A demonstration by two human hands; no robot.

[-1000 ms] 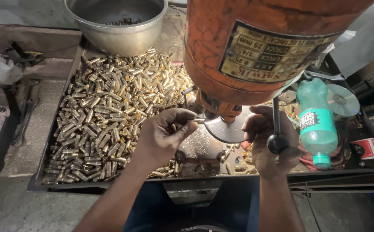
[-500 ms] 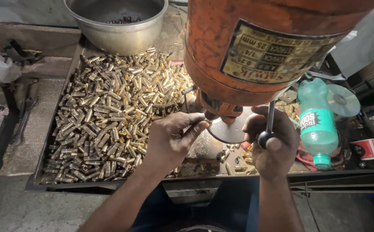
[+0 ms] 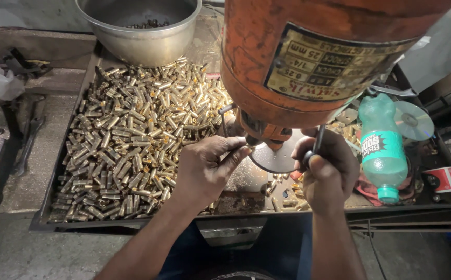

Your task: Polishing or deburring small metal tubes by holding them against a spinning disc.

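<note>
Looming over the bench, an orange machine head (image 3: 308, 57) fills the upper right. Left of it, a dark tray (image 3: 44, 218) holds a heap of small brass pieces (image 3: 132, 140), with a steel bowl (image 3: 140, 28) at the far end. Green plastic bottle (image 3: 383, 150) lies at right, a shiny disc (image 3: 414, 120) beyond it. Left hand (image 3: 204, 171), fingers pinched narrow, points at the spindle beneath the head; whether it holds a piece I cannot tell. Right hand (image 3: 326, 171) is fisted round a black lever handle (image 3: 316, 148).
</note>
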